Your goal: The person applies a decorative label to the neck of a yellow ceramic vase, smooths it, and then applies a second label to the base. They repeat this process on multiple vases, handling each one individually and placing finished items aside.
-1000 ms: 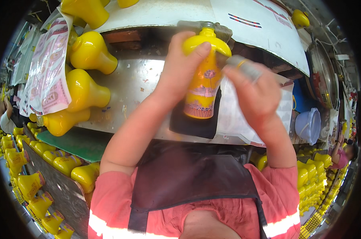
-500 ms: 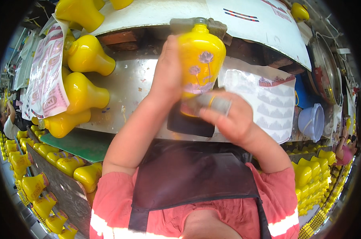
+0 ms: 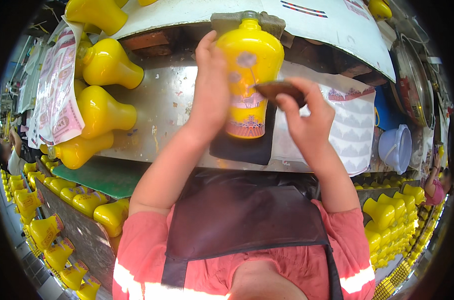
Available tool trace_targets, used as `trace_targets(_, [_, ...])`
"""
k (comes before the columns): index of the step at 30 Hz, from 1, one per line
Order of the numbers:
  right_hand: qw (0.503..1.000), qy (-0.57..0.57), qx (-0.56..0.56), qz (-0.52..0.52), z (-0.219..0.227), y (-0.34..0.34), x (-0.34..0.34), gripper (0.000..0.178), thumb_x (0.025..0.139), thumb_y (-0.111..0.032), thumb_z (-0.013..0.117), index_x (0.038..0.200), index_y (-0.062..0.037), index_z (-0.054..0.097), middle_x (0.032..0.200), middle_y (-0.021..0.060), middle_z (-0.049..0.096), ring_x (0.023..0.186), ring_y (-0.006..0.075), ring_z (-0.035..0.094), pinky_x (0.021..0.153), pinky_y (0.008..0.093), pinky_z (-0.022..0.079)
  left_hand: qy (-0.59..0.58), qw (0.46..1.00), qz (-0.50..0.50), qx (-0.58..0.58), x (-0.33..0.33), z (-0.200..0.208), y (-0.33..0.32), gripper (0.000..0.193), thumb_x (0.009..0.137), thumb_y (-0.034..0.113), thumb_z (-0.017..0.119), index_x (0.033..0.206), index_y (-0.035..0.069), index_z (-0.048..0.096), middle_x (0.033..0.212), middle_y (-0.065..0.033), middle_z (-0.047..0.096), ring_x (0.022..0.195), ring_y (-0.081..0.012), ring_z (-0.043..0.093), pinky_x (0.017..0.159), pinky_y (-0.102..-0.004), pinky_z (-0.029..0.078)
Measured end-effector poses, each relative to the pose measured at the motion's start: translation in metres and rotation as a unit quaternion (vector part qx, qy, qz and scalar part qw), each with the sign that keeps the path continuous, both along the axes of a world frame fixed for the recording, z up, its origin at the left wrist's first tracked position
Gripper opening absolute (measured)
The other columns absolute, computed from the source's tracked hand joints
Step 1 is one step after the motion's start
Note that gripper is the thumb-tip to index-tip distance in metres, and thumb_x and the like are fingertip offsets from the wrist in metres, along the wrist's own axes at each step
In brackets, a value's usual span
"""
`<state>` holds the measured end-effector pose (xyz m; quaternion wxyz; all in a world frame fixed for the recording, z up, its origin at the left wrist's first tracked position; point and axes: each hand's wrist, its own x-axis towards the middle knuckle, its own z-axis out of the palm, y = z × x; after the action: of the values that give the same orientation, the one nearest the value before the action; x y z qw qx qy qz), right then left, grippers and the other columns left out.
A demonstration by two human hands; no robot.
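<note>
The right hand (image 3: 311,114) pinches a dark, flat scraper (image 3: 282,91) at the glossy yellow bottle (image 3: 252,45) above the metal bench (image 3: 169,87), apparently smoothing its purple decal (image 3: 249,102); next stroke needs the left hand (image 3: 212,87), grip unclear, bracing alongside.

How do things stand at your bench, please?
Left hand against yellow bottle. Right hand gripping dark flat tool at its right side. Bottle's neck at grey block. No obstruction visible.

A yellow bottle (image 3: 250,75) lies partly over a black cloth (image 3: 244,153) near the tabletop's (image 3: 169,107) near edge. The left hand (image 3: 211,85) is beside it; the right hand (image 3: 309,112) pinches a dark scraper (image 3: 281,90). Toward the right edge lies a sticker sheet (image 3: 348,131).
</note>
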<state>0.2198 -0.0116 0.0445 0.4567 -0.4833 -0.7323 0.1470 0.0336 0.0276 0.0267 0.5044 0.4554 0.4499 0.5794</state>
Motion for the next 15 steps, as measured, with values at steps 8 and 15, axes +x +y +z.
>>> trace_targets(8, [0.997, 0.059, -0.034, -0.038, 0.011, 0.015, -0.005, 0.033, 0.088, -0.005, 0.079, 0.117, -0.0046, 0.064, 0.097, 0.0115, 0.074, 0.082, 0.0205, 0.074, 0.072, 0.0310, 0.058, 0.216, 0.971, -0.091, 0.038, -0.010, -0.014, -0.017, 0.096, 0.103, 0.027, 0.059, 0.163, 0.007, -0.013, 0.158, -0.0194, 0.032, 0.143, -0.0289, 0.040, 0.118, -0.0394, 0.035])
trace_targets(15, [0.998, -0.055, 0.037, -0.005, 0.030, 0.034, -0.010, 0.033, 0.087, -0.006, 0.080, 0.118, -0.0062, 0.066, 0.101, 0.0082, 0.071, 0.081, 0.0170, 0.071, 0.072, 0.0278, 0.056, 0.187, 0.980, -0.063, -0.001, -0.001, -0.011, -0.020, 0.124, 0.078, 0.020, 0.082, 0.162, -0.001, -0.007, 0.157, -0.0317, 0.031, 0.145, -0.0428, 0.040, 0.119, -0.0439, 0.037])
